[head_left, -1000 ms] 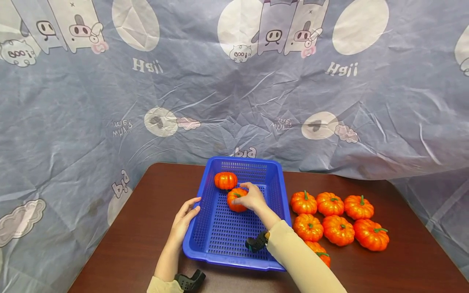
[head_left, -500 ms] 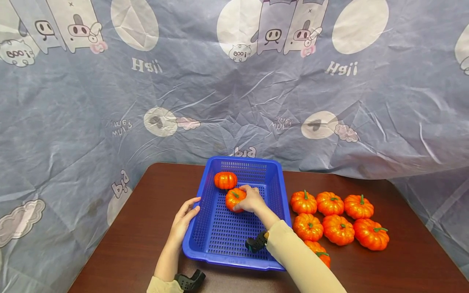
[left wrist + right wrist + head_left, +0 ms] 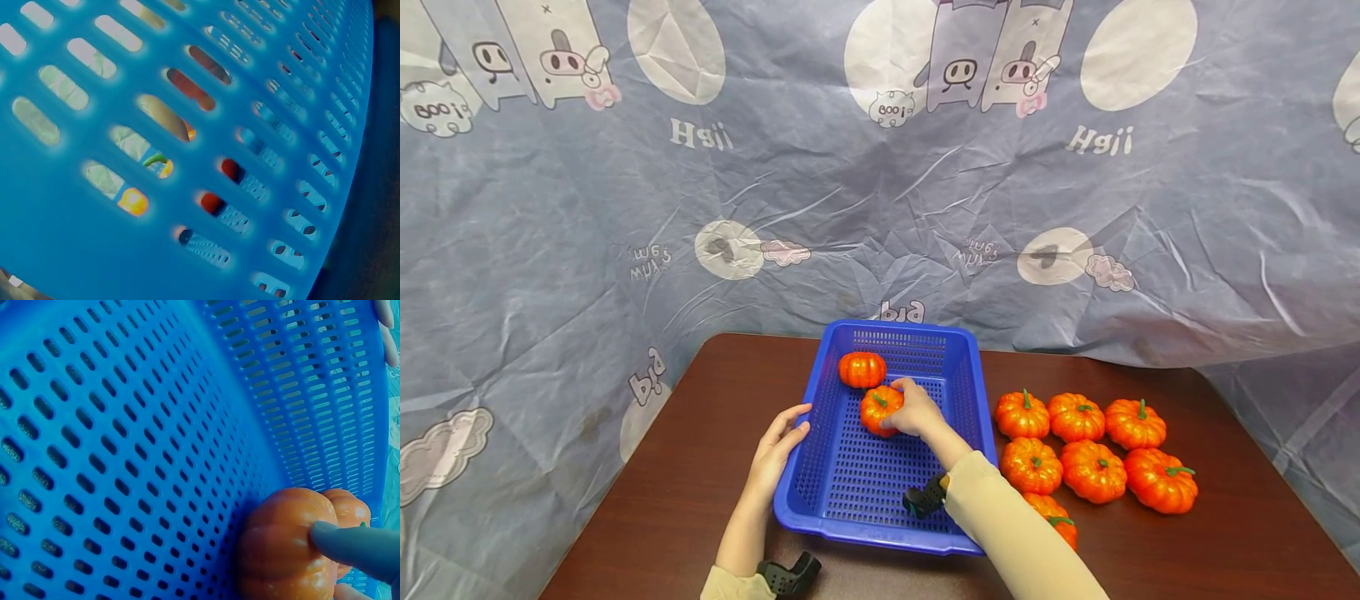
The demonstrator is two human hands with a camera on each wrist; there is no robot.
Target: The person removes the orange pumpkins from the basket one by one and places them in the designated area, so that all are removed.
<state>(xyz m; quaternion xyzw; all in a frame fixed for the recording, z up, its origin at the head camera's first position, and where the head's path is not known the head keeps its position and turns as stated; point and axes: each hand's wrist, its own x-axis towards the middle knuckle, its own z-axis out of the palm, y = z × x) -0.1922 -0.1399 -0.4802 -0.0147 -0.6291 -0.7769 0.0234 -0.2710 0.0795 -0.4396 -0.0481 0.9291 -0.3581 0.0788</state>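
Observation:
A blue perforated basket (image 3: 887,537) stands on the table, with two small orange pumpkins in it. One pumpkin (image 3: 862,370) lies by the far left corner. Just nearer sits the second pumpkin (image 3: 880,408), green stem up, and my right hand (image 3: 917,412) grips it from the right with thumb and fingers. In the right wrist view the thumb (image 3: 350,544) presses against the ribbed side of that pumpkin (image 3: 281,544), low over the basket floor. My left hand (image 3: 778,442) rests its fairly straight fingertips on the basket's left rim. The left wrist view holds mostly the slotted wall (image 3: 75,231).
To the right of the basket, several more pumpkins (image 3: 1093,472) sit in rows on the brown table (image 3: 1240,517). The closest pumpkin (image 3: 1051,508) is partly covered by the right sleeve (image 3: 1015,525). A grey-blue printed cloth (image 3: 865,208) hangs behind the table.
The right hand's fingers have closed around the second pumpkin's right side, and that pumpkin has turned and shifted slightly left. The left hand and the basket stay put.

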